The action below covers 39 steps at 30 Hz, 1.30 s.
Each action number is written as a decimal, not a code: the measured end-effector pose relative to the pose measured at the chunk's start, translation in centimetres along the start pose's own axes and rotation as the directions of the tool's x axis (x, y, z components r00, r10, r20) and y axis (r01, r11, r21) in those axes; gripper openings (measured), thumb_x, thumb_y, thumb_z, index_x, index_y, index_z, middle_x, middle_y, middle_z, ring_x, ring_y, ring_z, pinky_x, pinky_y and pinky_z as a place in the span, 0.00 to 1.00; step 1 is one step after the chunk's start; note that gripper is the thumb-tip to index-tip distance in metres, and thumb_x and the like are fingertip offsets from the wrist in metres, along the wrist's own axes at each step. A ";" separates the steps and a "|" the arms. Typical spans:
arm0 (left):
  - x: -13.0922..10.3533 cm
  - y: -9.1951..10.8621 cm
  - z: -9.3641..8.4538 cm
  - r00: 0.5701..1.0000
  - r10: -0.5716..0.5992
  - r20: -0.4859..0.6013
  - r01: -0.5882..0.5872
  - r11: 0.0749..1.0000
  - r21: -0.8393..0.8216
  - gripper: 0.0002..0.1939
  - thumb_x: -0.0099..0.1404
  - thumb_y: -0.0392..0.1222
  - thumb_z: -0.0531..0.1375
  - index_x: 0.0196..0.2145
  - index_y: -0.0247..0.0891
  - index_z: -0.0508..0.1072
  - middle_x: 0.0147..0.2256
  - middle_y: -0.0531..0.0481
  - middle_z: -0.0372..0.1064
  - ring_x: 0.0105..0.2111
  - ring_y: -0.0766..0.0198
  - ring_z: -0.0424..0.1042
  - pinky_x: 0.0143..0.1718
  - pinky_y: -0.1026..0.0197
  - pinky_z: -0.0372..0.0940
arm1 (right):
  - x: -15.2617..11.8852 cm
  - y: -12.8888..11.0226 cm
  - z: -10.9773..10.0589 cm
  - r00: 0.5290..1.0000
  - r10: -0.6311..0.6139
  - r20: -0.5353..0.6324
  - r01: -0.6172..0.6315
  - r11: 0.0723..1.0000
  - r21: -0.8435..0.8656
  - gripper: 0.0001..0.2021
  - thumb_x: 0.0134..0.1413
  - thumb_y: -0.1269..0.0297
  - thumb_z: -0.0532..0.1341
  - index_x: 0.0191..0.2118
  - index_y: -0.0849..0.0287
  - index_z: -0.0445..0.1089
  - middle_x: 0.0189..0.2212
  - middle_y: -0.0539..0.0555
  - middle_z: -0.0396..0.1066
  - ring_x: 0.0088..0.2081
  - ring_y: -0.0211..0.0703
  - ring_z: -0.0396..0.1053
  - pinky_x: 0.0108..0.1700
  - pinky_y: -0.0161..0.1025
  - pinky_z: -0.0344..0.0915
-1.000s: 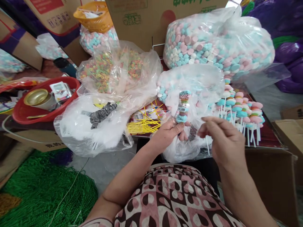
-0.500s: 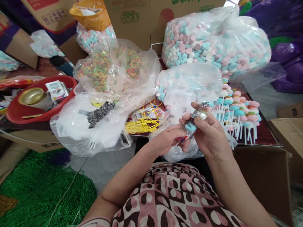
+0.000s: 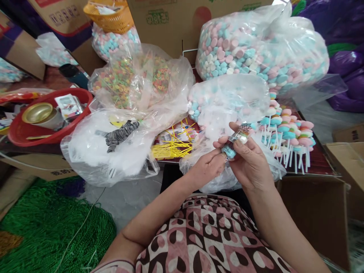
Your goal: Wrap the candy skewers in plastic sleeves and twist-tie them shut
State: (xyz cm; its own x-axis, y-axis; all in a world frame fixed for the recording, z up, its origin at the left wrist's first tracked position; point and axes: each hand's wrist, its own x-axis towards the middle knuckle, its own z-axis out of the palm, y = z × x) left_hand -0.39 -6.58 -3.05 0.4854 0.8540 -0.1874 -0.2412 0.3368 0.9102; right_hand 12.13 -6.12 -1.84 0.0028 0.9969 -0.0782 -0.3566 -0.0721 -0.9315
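A marshmallow skewer in a clear printed wrapper (image 3: 229,151) is held in front of my chest, with a blue marshmallow showing at its lower end. My right hand (image 3: 254,163) is closed around its upper part, thumb on top. At the lower end, the fingers of my left hand (image 3: 211,165) are pinched together on the wrapper; the stick is hidden there. Just right of my right hand, several unwrapped marshmallow skewers (image 3: 287,125) lie in a heap with white sticks pointing towards me. Yellow twist ties (image 3: 172,150) lie on the table to the left of my hands.
Behind my hands are bags of loose marshmallows (image 3: 224,57) and a bag of ring-shaped candies (image 3: 122,81). A white plastic bag (image 3: 85,151) bears grey striped cloth sleeves (image 3: 122,134). A red basin (image 3: 17,131) stands left; green cord (image 3: 57,223) piles below. An open carton (image 3: 313,216) sits right.
My left fingers have closed in around the lower end of the wrapper, covering the red and blue bit that showed there. My right hand keeps its hold.
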 end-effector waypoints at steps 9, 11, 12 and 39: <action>-0.6 -0.7 -1.6 0.985 -0.094 0.145 0.059 0.972 0.228 0.20 0.64 0.58 0.58 0.28 0.38 0.64 0.21 0.57 0.60 0.22 0.70 0.58 0.27 0.64 0.56 | 0.7 0.2 -0.7 0.997 -0.047 -0.067 0.043 0.998 -0.055 0.21 0.51 0.53 0.69 0.50 0.50 0.70 0.37 0.51 0.77 0.39 0.48 0.78 0.39 0.43 0.74; -0.7 -0.4 -2.0 0.990 -0.062 0.130 0.040 0.986 0.162 0.20 0.64 0.58 0.59 0.31 0.36 0.68 0.28 0.52 0.66 0.28 0.68 0.63 0.33 0.63 0.60 | 0.6 0.1 -0.7 0.996 -0.066 -0.067 0.063 0.997 -0.048 0.20 0.52 0.53 0.68 0.50 0.49 0.70 0.36 0.51 0.77 0.39 0.48 0.78 0.40 0.44 0.75; -0.6 -0.2 -2.1 0.993 -0.030 0.116 0.019 0.996 0.093 0.20 0.64 0.58 0.59 0.34 0.35 0.70 0.31 0.50 0.68 0.31 0.67 0.65 0.35 0.62 0.61 | 0.6 0.0 -0.6 0.996 -0.070 -0.054 0.067 0.996 -0.053 0.21 0.52 0.53 0.68 0.51 0.49 0.70 0.37 0.51 0.77 0.39 0.48 0.77 0.39 0.44 0.75; -1.3 0.1 -3.3 0.911 0.292 -0.293 -0.036 0.761 0.647 0.11 0.67 0.49 0.57 0.38 0.40 0.71 0.31 0.48 0.67 0.36 0.57 0.69 0.36 0.61 0.57 | 2.4 0.0 3.0 0.951 -0.288 -0.110 0.276 0.954 -0.115 0.12 0.51 0.63 0.70 0.42 0.51 0.71 0.34 0.50 0.77 0.37 0.45 0.77 0.36 0.41 0.73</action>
State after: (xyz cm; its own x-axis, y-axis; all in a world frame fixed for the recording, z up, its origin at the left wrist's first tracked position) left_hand -3.85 -6.37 -3.89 0.1254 0.9920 -0.0136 0.3430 -0.0305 0.9388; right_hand 9.30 -3.68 -0.97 0.2084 0.9657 0.1550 -0.2325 0.2029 -0.9512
